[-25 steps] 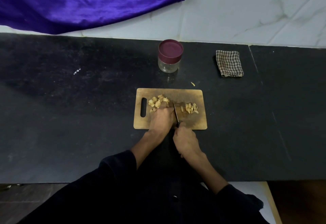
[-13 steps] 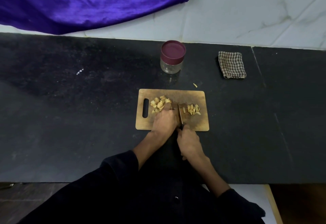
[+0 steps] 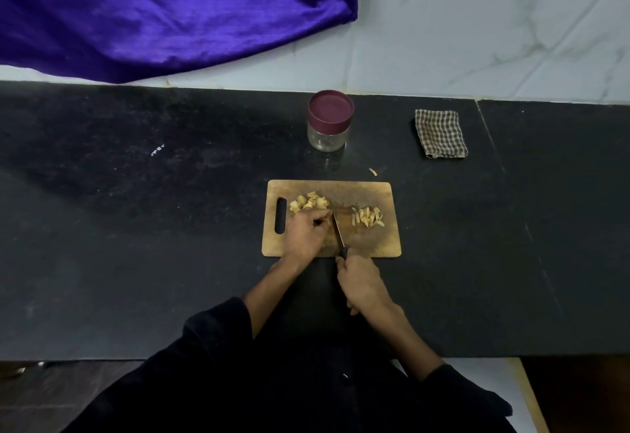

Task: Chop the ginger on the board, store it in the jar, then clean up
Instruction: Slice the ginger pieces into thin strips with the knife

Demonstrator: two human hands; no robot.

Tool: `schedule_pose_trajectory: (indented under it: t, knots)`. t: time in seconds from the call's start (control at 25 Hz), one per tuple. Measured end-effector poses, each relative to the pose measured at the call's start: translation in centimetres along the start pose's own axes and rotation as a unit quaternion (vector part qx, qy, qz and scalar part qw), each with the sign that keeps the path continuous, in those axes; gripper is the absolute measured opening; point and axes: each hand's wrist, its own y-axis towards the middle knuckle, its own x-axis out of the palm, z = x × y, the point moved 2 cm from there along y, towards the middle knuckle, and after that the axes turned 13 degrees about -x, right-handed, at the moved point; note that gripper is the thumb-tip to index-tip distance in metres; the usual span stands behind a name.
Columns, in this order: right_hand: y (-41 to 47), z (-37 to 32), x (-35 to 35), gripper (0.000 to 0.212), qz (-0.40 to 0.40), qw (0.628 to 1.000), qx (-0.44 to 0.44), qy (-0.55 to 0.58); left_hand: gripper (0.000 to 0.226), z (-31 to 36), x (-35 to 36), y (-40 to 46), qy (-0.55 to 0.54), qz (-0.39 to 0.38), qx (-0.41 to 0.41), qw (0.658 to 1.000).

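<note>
**chopfan:** Two piles of ginger on the board [image 3: 371, 245] right now: chunky uncut pieces [image 3: 308, 201] at the far left by the handle slot, sliced strips [image 3: 368, 218] over to the right. The left hand [image 3: 306, 233] has its fingers curled down over the piece being cut, and the knife [image 3: 338, 233] blade sits right against those knuckles. The right hand [image 3: 361, 281] is wrapped around the handle at the board's near edge.

**dicey_dan:** Yeah, that's my worry. The blade is touching-close to the fingertips, so one slip on a knobbly bit and it's a nick. Also, the board could skid on that dark surface [image 3: 136, 228] if nothing's under it, I'd guess.

**chopfan:** One strip [image 3: 373, 171] has already landed off the board, toward the jar [image 3: 330, 126]. More could fly. The jar's lid is on too, so there's nowhere to scrape into yet.

**dicey_dan:** The checked cloth [image 3: 440, 133] is well off to the right, handy for cleanup later.
</note>
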Motion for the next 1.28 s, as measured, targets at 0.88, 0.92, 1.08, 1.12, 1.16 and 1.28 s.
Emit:
schedule_pose_trajectory:
  t: [0.88, 0.92, 1.08, 1.12, 1.16, 1.28]
  knots:
    - [0.3, 3.7, -6.5, 0.043, 0.113, 0.991, -0.054, -0.048, 0.040, 5.8, 0.7, 2.8, 0.269, -0.037, 0.168, 0.948]
    - [0.3, 4.0, -6.6, 0.042, 0.118, 0.991, -0.046, -0.033, 0.038, 6.4, 0.9, 3.7, 0.253, -0.029, 0.162, 0.954]
    - [1.0, 5.9, -7.4, 0.036, 0.146, 0.989, -0.003, 0.014, 0.027, 9.2, 3.1, 9.3, 0.244, -0.057, 0.148, 0.957]
    - [1.2, 6.4, -7.6, 0.034, 0.150, 0.988, 0.004, 0.025, 0.025, 9.6, 3.8, 10.6, 0.258, -0.077, 0.151, 0.951]
    - [1.4, 6.8, -7.8, 0.033, 0.156, 0.987, 0.007, 0.035, 0.025, 10.0, 4.5, 11.6, 0.274, -0.095, 0.153, 0.945]
    - [1.9, 7.6, -8.3, 0.031, 0.172, 0.984, 0.014, 0.052, 0.024, 10.3, 6.0, 14.0, 0.313, -0.128, 0.142, 0.930]
